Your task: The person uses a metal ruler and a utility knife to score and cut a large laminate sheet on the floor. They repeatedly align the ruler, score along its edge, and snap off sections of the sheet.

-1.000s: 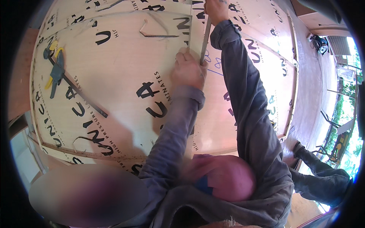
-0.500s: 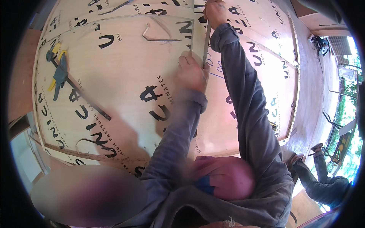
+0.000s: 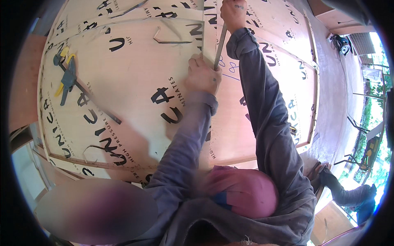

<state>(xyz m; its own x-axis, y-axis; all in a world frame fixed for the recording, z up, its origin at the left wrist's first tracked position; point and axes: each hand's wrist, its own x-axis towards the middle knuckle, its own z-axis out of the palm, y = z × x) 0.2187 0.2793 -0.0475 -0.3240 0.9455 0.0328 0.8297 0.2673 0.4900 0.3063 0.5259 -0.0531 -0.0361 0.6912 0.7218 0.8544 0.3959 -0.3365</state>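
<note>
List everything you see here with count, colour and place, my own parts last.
board: several joined pieces, count unclear, pale with black print, centre
strip: 1, grey, upper centre
clamp: 1, grey and yellow, left on board
thin scraps: at least 3, mostly dark, on board
dark machine: 1, upper right
yellow-black object: 1, far right
floor: 1, greyish, right
co-worker: 1, dark clothing, lower right
pink fabric: 1, blue patch, bottom centre
sleeves: 2, grey, centre
left hand: 1, bare, on board
right hand: 1, bare, gripping strip's upper end
</note>
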